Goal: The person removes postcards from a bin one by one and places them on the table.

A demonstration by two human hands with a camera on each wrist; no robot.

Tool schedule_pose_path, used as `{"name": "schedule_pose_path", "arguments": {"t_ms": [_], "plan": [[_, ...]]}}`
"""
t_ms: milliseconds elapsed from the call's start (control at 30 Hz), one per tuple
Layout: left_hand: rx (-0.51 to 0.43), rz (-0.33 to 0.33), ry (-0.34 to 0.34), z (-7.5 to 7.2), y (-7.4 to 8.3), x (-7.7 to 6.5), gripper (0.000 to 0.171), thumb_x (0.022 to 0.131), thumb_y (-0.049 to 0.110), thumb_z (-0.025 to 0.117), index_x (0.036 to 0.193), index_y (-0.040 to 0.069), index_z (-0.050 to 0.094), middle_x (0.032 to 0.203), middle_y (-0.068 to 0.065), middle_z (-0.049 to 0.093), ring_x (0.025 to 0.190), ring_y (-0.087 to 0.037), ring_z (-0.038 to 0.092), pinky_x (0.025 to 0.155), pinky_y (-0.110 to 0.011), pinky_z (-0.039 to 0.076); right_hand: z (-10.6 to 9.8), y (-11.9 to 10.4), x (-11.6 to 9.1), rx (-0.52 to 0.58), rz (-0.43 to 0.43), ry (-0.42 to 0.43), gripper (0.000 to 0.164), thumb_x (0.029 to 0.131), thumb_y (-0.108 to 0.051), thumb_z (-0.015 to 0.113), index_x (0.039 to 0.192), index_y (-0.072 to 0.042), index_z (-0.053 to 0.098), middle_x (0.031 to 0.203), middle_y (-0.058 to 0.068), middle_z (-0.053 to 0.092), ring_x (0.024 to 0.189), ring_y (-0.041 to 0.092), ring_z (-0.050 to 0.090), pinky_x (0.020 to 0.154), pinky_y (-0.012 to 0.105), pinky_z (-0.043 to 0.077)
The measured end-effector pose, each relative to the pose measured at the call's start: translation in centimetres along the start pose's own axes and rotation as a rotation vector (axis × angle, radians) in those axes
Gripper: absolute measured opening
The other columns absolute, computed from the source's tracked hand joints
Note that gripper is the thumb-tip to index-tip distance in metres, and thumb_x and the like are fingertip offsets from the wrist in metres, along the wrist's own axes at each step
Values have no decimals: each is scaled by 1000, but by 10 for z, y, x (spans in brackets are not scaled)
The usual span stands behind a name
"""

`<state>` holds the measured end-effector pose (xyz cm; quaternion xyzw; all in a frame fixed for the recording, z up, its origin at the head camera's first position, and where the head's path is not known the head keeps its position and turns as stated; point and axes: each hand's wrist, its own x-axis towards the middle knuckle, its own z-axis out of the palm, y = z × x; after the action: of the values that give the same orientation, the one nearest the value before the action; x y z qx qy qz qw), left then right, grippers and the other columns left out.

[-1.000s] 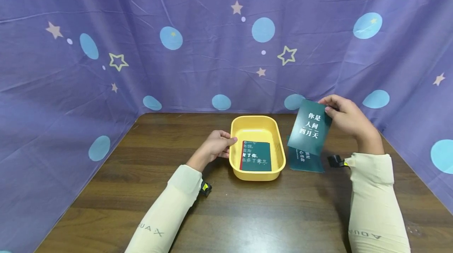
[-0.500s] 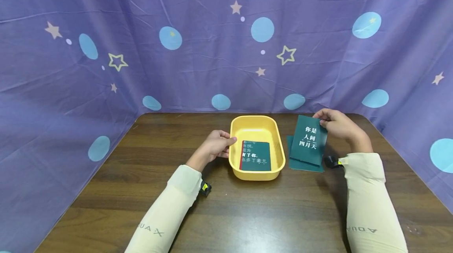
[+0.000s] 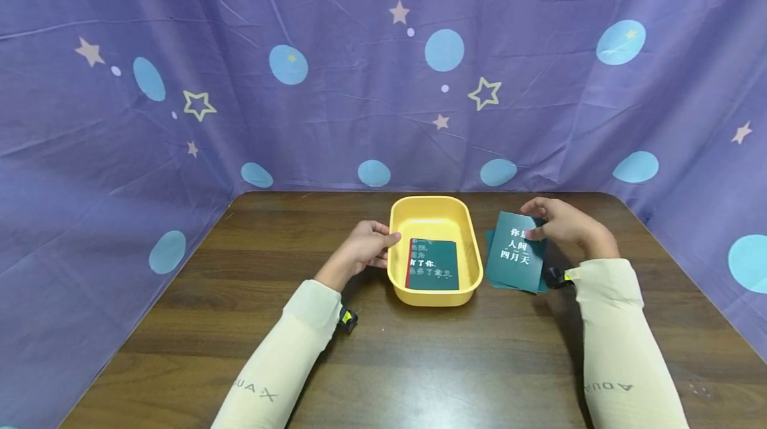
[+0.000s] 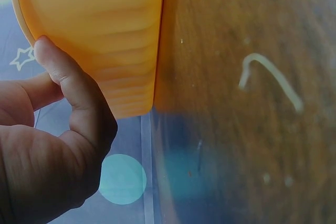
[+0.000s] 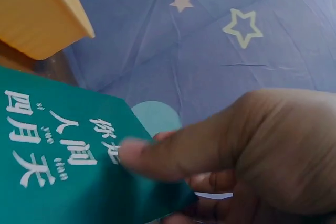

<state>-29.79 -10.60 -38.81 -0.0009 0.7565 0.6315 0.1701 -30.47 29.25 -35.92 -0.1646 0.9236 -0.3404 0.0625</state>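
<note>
A yellow plastic basin (image 3: 436,298) stands on the table, and my left hand (image 3: 364,247) holds its left side, thumb at the rim. The left wrist view shows that thumb (image 4: 58,66) against the basin's outer wall (image 4: 126,35). Inside the basin lies a dark green card (image 3: 434,266) with white characters and a red left edge. To the right, my right hand (image 3: 566,226) holds a green card (image 3: 509,269) by its upper right corner, thumb over its face and fingers behind the edge. More green cards lie beneath, mostly hidden.
The brown wooden table (image 3: 383,362) runs back to a purple curtain (image 3: 335,129) with stars and blue dots. The basin stands just left of the card pile, with a narrow gap between.
My right hand has lowered the green card onto the other cards, moving down and slightly left. Its thumb now lies farther over the card's face. The left hand and basin stay put.
</note>
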Motion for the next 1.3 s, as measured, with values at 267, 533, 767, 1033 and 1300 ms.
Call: {"name": "schedule_pose_path", "arguments": {"t_ms": [267,533,767,1033,1300], "plan": [[4,-19,-25,-1,1,1,39,96,19,65,121,-3,44,97,-20,60,58,-15,56,55,-31,59,10,5,7,-31,4,-14,47,81,7,70,125,6,53,127,30,52,122,48,41,100,62,36],[0,-10,-2,-1,0,2,33,95,17,65,115,-2,46,95,-20,60,57,-15,56,51,-27,58,21,5,17,-17,37,-16,51,81,11,66,130,5,52,130,31,50,122,45,42,100,59,38],[2,-3,12,-1,1,-1,32,95,17,66,114,-2,47,91,-18,61,55,-14,55,50,-27,57,31,7,23,-111,50,-32,52,82,8,66,131,5,51,128,32,50,120,46,44,100,61,38],[-4,-1,6,0,0,0,32,95,16,66,113,-2,47,90,-17,61,53,-13,55,51,-28,58,38,17,28,-187,39,-45,48,82,5,68,128,5,53,125,32,54,116,45,49,98,60,40],[-7,0,7,-1,-2,1,33,95,16,66,114,-2,46,88,-15,59,53,-13,55,50,-27,58,40,16,27,-207,38,-42,47,80,4,68,125,5,55,124,32,55,115,46,49,97,60,41]]}}
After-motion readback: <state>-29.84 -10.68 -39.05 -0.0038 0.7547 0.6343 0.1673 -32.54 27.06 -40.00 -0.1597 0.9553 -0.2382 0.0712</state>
